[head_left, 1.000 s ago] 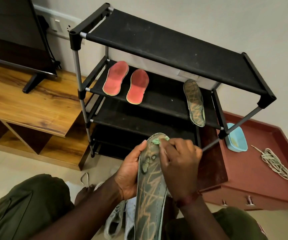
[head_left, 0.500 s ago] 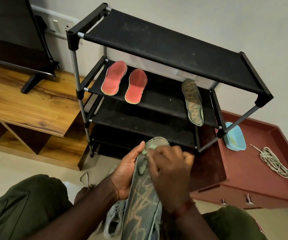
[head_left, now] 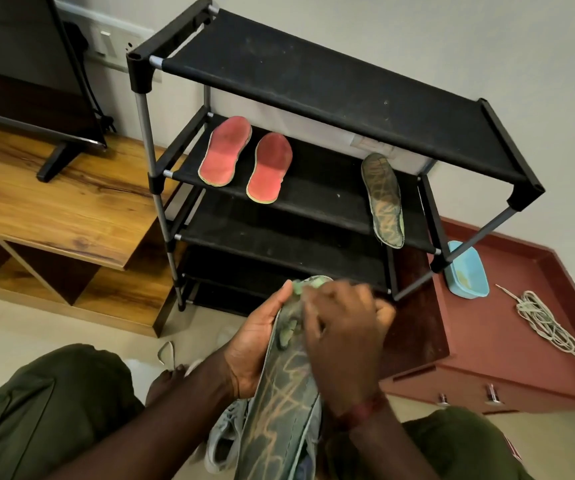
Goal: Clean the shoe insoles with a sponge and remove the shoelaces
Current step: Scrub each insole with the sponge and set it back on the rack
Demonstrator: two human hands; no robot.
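A: Left side?
B: Wooden tabletop (head_left: 54, 202) with a TV (head_left: 19, 81) on it, front edge bare. Its right end sits just beside the black shoe rack (head_left: 313, 74).

A: Rack contents?
B: Second shelf: two red insoles (head_left: 225, 152) (head_left: 269, 168) side by side at the left, toes over the front edge. Dark patterned insole (head_left: 383, 199) at the right end, also overhanging. Wide bare stretch between them. Top shelf bare.

A: Hands?
B: Centre bottom. Left hand (head_left: 258, 344) curled around the left edge of the held insole (head_left: 282, 403), thumb on top near the toe. Right hand (head_left: 343, 337) closed, pressing down on the insole's upper part; blurred, probably gripping the green sponge (head_left: 298, 289), only a sliver shows. Grey shoe (head_left: 223, 441) under the insole, on the floor.

A: Right?
B: Red cabinet top (head_left: 507, 341) with raised rim. Blue tub (head_left: 466, 275) near the rack leg, shoelaces (head_left: 545, 323) bundled well apart from it, open surface between.
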